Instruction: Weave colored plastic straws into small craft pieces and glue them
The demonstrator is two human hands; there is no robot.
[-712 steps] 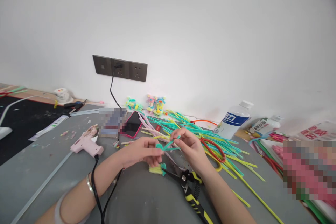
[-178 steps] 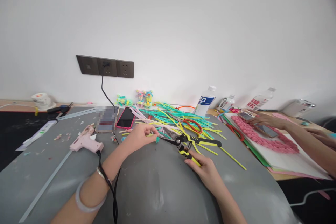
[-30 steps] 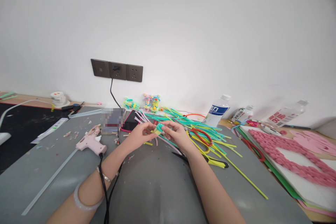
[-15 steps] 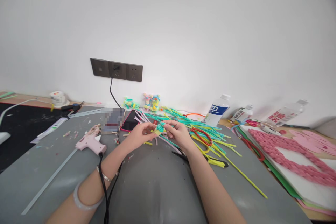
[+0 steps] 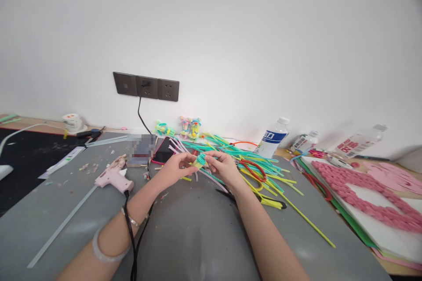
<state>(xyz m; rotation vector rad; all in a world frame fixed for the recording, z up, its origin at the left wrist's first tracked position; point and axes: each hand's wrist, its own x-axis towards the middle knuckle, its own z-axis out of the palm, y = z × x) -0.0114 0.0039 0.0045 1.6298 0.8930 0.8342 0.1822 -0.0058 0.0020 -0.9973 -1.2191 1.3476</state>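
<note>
Between my two hands is a small turquoise and yellow coiled pipe-cleaner piece, above the grey table. My left hand pinches its lower, yellow end with thumb and fingers. On the turquoise end, the fingertips of my right hand are closed. Loose turquoise, yellow and lilac pipe cleaners lie behind and to the right of my hands. Red-handled scissors rest on that pile, and yellow-handled pliers lie partly under my right forearm.
A pink glue gun with a long glue stick lies left, its black cable crossing my left wrist. A phone and small pipe-cleaner figures are behind. Right stand a bottle and a pink braided piece on paper sheets.
Almost nothing differs. Both hands keep the coiled piece in the same place, with only a very slight shift of the view.
</note>
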